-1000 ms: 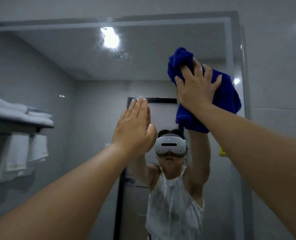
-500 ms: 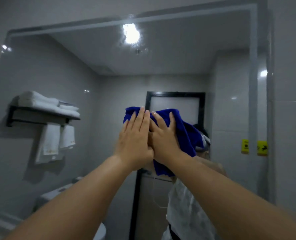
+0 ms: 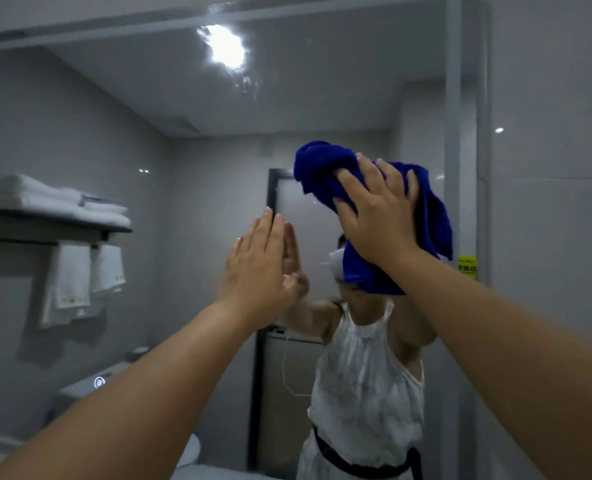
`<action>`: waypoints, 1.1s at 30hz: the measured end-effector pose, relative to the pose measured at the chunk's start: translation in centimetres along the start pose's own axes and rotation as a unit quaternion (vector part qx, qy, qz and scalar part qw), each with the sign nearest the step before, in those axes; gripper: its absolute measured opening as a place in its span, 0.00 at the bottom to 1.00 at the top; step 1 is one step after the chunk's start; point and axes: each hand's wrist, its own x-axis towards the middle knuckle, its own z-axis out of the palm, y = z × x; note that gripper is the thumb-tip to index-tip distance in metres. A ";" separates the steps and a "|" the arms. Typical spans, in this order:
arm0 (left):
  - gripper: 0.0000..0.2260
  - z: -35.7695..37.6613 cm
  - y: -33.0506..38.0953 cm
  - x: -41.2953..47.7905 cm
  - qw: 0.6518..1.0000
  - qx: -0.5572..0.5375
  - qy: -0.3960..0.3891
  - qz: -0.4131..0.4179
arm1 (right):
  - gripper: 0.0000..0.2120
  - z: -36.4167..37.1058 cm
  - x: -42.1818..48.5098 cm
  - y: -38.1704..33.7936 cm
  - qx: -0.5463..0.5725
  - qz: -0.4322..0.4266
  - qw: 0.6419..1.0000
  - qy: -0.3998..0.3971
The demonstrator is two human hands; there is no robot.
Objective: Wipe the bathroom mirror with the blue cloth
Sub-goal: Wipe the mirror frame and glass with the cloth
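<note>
The bathroom mirror (image 3: 190,161) fills most of the head view, framed by a grey border. My right hand (image 3: 377,209) presses a bunched blue cloth (image 3: 322,174) flat against the glass at centre right, fingers spread over the fabric. My left hand (image 3: 256,265) rests flat against the mirror to the left of the cloth and lower, fingers together and straight, holding nothing. Both forearms reach up from the bottom corners. The cloth hides part of my reflection.
The mirror's right frame edge (image 3: 454,133) meets a grey tiled wall (image 3: 547,237) with a yellow sticker (image 3: 467,266). Reflected are a shelf of white towels (image 3: 55,202), a toilet (image 3: 93,382), a dark-framed door (image 3: 263,341) and a ceiling light (image 3: 225,46).
My right hand has swept the cloth from beside my left hand up and to the right across the glass. My left hand has stayed flat on the mirror.
</note>
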 end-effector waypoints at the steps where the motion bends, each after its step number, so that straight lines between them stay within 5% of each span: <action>1: 0.35 0.3 0.3 -0.2 1.000 -0.005 -0.003 0.002 | 0.20 -0.2 -0.4 0.6 -0.004 0.025 1.000 0.013; 9: 0.35 2.3 2.0 -1.5 0.998 -0.029 -0.053 0.001 | 0.21 -0.8 -4.0 2.3 -0.048 0.151 0.986 0.060; 21: 0.31 0.9 -0.1 -1.5 0.996 -0.048 -0.067 0.042 | 0.18 0.2 -3.6 -0.7 -0.061 0.205 0.973 0.083; 33: 0.35 0.8 -9.2 -2.9 0.994 -0.107 0.012 0.001 | 0.19 3.3 3.3 -9.1 -0.043 0.070 0.997 0.006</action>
